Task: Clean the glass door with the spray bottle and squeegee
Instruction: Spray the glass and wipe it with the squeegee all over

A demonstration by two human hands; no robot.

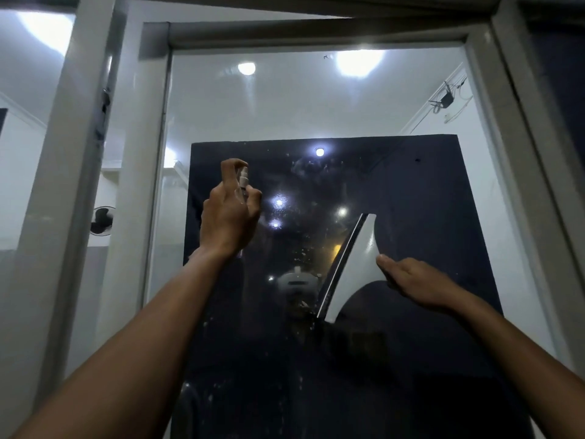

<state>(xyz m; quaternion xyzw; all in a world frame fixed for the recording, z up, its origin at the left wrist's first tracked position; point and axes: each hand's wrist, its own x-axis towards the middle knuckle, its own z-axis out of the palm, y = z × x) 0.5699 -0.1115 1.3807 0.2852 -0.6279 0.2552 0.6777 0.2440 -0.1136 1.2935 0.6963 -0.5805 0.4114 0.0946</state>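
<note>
The glass door [411,191] fills the view, dark in its middle with specks and smears and bright light reflections. My left hand [228,217] is raised at centre left and grips a small clear spray bottle [243,180], one finger curled over its top. My right hand [418,283] holds the white squeegee [354,264] by its handle. The squeegee's black blade edge runs tilted and faces left, close to the glass or on it. The bottle's body is mostly hidden behind my left hand.
A grey-white door frame [139,185] stands at the left, and another frame post [525,153] at the right. A wall fan [102,220] shows through the left side panel. Cables [443,103] hang at the upper right.
</note>
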